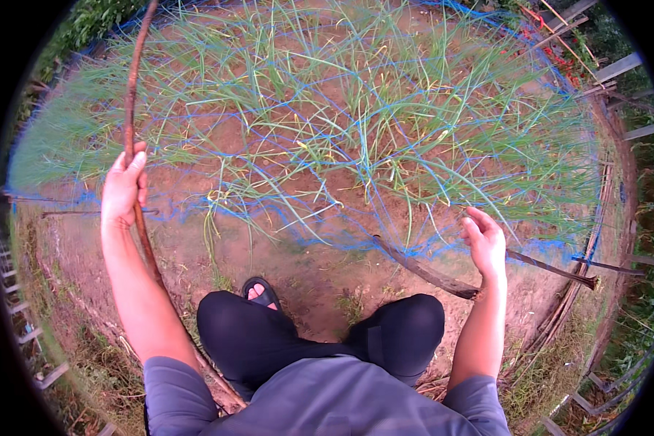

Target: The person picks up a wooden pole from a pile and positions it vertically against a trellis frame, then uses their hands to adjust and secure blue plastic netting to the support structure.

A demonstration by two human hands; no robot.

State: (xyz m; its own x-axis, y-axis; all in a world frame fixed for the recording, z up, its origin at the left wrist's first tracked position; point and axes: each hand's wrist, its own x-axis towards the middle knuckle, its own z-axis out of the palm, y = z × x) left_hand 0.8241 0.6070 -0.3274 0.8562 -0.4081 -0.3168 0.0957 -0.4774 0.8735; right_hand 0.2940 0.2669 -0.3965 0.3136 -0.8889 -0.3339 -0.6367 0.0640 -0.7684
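Note:
My left hand is closed around a long, thin brown stick, a bent branch that runs from the top of the view down past my left forearm. My right hand is raised by the near edge of a blue net, its fingers curled and thumb close to the index finger. Whatever may be between those fingertips is too fine to make out. The net spreads over a bed of green onion-like plants, with leaves poking through the mesh.
A thick short stick lies on the bare soil below the net's edge. Another dark stick lies to its right. Long poles run along the right side. Wooden fence slats stand at the far right.

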